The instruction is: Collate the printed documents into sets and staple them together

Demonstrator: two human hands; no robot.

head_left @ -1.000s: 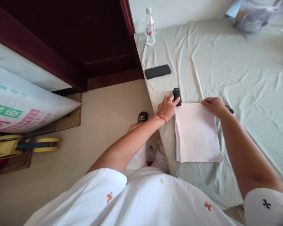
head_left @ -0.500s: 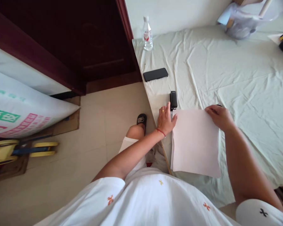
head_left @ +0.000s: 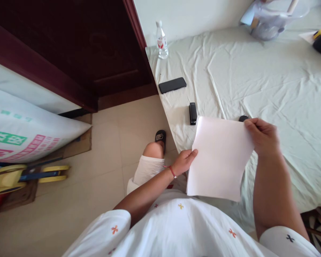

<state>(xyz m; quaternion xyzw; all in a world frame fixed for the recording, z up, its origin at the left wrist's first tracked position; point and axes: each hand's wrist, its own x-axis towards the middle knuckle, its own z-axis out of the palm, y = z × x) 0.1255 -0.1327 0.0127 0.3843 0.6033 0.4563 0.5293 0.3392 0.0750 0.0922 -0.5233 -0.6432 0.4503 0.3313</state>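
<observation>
A stack of white paper (head_left: 220, 160) is held up at the near edge of the cloth-covered table, its lower part reaching past that edge. My left hand (head_left: 185, 161) grips the stack's left side, thumb on top and fingers underneath. At the upper right corner, my right hand (head_left: 262, 136) pinches the sheets between thumb and fingers. Just beyond the paper's top left corner lies a black stapler (head_left: 193, 113). A small black object (head_left: 243, 117), partly covered by the paper and my right hand, rests on the cloth; its kind is unclear.
A black phone (head_left: 172, 85) lies near the table's left edge, and a water bottle (head_left: 162, 41) stands behind it. Toward the back is a clear plastic container (head_left: 269, 26). On the floor at left are a large printed sack (head_left: 29, 125) and a yellow wheeled item (head_left: 29, 176).
My left hand has moved from beside the stapler down to the paper's left edge and closed on it. The stack has been lifted and tilted; my right hand has shifted right with its corner.
</observation>
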